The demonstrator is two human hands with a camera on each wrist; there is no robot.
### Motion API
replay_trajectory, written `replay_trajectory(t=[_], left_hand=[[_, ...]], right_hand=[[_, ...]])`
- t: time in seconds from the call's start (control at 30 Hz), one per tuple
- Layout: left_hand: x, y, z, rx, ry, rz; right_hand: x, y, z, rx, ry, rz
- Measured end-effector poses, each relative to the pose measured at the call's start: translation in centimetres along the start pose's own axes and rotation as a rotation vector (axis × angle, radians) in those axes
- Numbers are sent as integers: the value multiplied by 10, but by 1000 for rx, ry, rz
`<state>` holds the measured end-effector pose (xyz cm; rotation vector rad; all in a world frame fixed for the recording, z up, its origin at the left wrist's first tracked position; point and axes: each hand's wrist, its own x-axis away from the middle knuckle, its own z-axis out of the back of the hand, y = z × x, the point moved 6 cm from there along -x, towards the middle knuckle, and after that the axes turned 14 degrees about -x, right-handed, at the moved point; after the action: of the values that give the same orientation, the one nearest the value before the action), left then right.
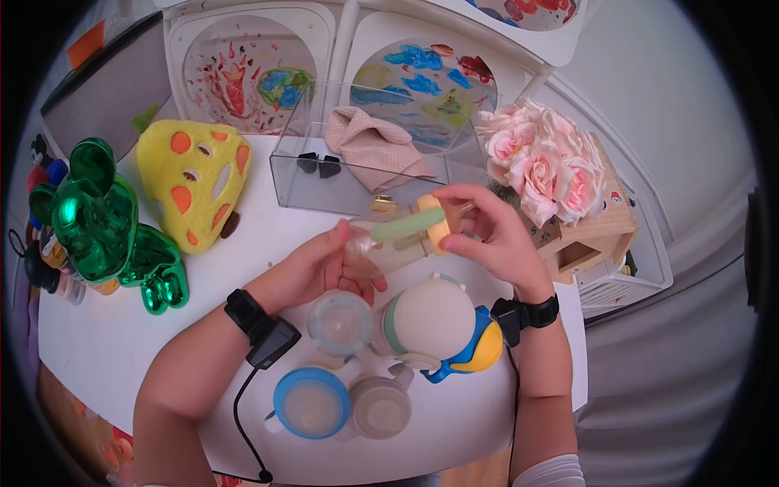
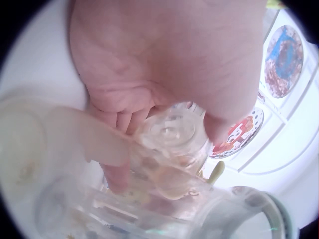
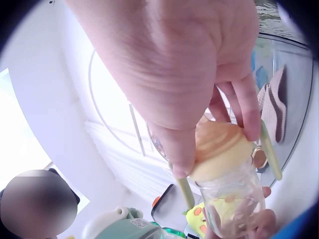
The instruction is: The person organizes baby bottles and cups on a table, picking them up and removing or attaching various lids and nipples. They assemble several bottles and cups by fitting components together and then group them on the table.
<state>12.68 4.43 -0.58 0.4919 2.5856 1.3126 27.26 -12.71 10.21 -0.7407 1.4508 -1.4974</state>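
A clear bottle (image 1: 388, 250) with a yellow collar (image 1: 434, 223) and green handles (image 1: 408, 224) lies tilted between both hands. My left hand (image 1: 329, 264) holds its clear base end, fingers curled round it; the left wrist view shows the round base (image 2: 172, 130) by the palm. With thumb and fingers my right hand (image 1: 487, 235) grips the yellow collar (image 3: 222, 149), as the right wrist view shows. Below the bottle stand a large pale bottle (image 1: 430, 318), a clear cup (image 1: 340, 323), a blue-rimmed cup (image 1: 312, 403) and a greyish cup (image 1: 381, 407).
Behind the hands stands a clear box (image 1: 324, 191) holding a pink cloth (image 1: 373, 146). To the left are a yellow plush (image 1: 191, 178) and a shiny green bear figure (image 1: 101, 219). Pink flowers (image 1: 544, 166) and a wooden house (image 1: 596, 243) are at right. A blue-yellow object (image 1: 479, 345) sits beside the pale bottle.
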Motion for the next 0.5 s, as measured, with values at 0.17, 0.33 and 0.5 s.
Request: replay_trajectory(t=[0.17, 0.33, 0.5], left_hand=[[-2, -1, 7, -137, 32, -57], [-2, 0, 7, -267, 245, -109], [0, -6, 12, -229, 136, -20]], right_hand=[[-2, -9, -4, -38, -38, 81], [-2, -11, -2, -10, -114, 113], [-2, -12, -6, -57, -179, 199]])
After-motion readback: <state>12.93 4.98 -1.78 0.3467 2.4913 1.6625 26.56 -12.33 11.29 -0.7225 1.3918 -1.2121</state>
